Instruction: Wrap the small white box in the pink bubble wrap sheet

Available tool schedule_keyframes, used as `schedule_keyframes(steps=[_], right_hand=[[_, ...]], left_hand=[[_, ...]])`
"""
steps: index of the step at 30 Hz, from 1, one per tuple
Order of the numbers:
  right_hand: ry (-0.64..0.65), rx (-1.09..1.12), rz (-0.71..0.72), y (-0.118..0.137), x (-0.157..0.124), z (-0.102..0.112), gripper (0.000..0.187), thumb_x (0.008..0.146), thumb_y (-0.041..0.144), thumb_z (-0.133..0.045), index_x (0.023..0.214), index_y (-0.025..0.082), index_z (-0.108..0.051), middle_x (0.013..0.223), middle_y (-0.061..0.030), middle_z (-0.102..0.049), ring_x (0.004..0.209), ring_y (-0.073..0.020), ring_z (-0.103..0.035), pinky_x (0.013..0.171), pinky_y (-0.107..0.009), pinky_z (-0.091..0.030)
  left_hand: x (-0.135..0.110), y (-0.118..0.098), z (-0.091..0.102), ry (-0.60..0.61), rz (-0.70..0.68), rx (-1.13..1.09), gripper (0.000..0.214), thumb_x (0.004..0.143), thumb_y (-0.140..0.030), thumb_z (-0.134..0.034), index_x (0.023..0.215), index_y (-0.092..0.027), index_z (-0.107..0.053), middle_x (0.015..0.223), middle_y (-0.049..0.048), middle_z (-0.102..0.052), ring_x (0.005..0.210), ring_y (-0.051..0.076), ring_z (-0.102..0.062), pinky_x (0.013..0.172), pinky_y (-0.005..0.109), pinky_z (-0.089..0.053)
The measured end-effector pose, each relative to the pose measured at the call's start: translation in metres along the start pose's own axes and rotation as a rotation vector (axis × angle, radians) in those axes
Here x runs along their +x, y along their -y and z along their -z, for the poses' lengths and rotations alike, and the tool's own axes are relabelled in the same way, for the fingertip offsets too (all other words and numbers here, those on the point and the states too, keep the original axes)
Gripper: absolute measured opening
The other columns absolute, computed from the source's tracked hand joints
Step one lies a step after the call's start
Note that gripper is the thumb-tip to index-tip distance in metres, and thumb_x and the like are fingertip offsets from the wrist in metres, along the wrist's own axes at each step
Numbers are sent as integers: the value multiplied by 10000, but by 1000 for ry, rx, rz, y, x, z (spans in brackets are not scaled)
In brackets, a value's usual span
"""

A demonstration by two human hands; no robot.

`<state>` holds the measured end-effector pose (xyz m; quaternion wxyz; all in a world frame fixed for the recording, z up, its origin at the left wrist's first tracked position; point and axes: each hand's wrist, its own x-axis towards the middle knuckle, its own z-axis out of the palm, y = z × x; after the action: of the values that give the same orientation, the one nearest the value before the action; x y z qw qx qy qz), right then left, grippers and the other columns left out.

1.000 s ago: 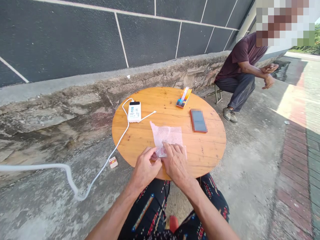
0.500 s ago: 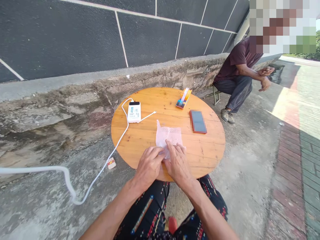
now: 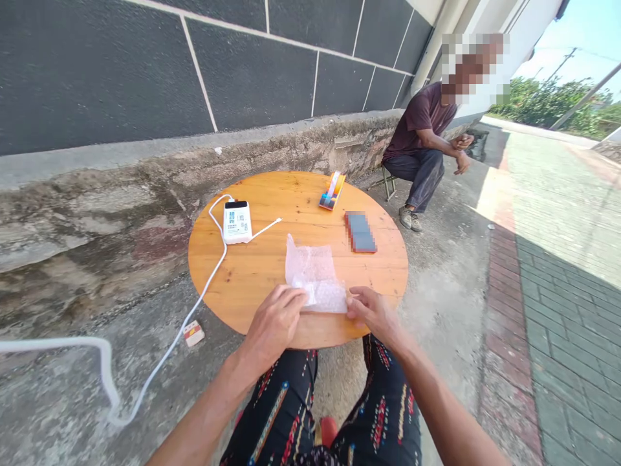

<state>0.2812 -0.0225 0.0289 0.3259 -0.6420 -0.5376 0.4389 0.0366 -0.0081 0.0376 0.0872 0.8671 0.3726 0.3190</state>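
A sheet of clear bubble wrap (image 3: 317, 265) lies on the round wooden table (image 3: 233, 285), its near part folded over into a flat strip. Something whitish shows at the left end of that strip, too unclear to name. My left hand (image 3: 279, 314) is closed on the strip's left end, fingers bent together over the plastic. At the right end, my right hand (image 3: 371, 310) pinches the edge of the bubble wrap between thumb and curled fingers.
A white power bank (image 3: 237, 223) with white cables sits at the table's left. Toward the back are a tape dispenser (image 3: 332, 191) and a dark phone-like slab (image 3: 360, 232) with a red edge. A small box (image 3: 193, 334) lies on the ground. Another person (image 3: 427, 142) sits beyond, beside the wall.
My right hand has moved right, away from my left hand, to the strip's right end. More of the folded bubble wrap shows between them. The whole view has shifted rightward.
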Motion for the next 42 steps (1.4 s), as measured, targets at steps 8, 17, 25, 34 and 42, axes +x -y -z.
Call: schedule_keyframes(steps=[8, 17, 25, 34, 42], right_hand=[[-12, 238, -115, 11, 17, -20, 340, 727, 455, -632, 860, 152, -553, 588, 18, -589, 470, -117, -579, 315, -167, -373], [-32, 223, -76, 16, 25, -32, 408, 701, 388, -665, 996, 201, -454, 625, 76, -572, 383, -83, -528, 279, -147, -328], [-107, 399, -42, 12, 23, -43, 536, 655, 353, -693, 1104, 179, -459, 736, 21, -639, 519, -111, -570, 398, -192, -431], [-110, 218, -61, 21, 19, -42, 707, 702, 400, -671, 1287, 168, -349, 855, -30, -621, 564, -125, -546, 335, -191, -390], [-221, 87, 102, 18, 31, -59, 649, 698, 256, -598, 1291, 133, -363, 667, 60, -512, 524, -110, -489, 451, -217, -397]], left_hand=[[-4, 7, -4, -36, -12, -59, 371, 779, 18, -448, 1030, -182, -634, 1083, 58, -649, 1004, 211, -524, 874, 379, -499], [-4, 6, -5, -51, -3, -76, 404, 755, 19, -436, 1032, -191, -642, 1079, 64, -648, 991, 215, -525, 863, 390, -501], [0, 7, -2, -12, -4, -63, 401, 721, 62, -415, 957, -163, -648, 1031, 59, -656, 966, 219, -505, 855, 381, -487], [6, 6, 2, 14, -3, -68, 357, 721, 45, -431, 909, -165, -650, 983, 57, -650, 943, 222, -502, 847, 387, -464], [9, 8, 3, 27, -18, -81, 321, 729, 46, -438, 848, -169, -645, 954, 44, -636, 939, 213, -488, 843, 376, -457]])
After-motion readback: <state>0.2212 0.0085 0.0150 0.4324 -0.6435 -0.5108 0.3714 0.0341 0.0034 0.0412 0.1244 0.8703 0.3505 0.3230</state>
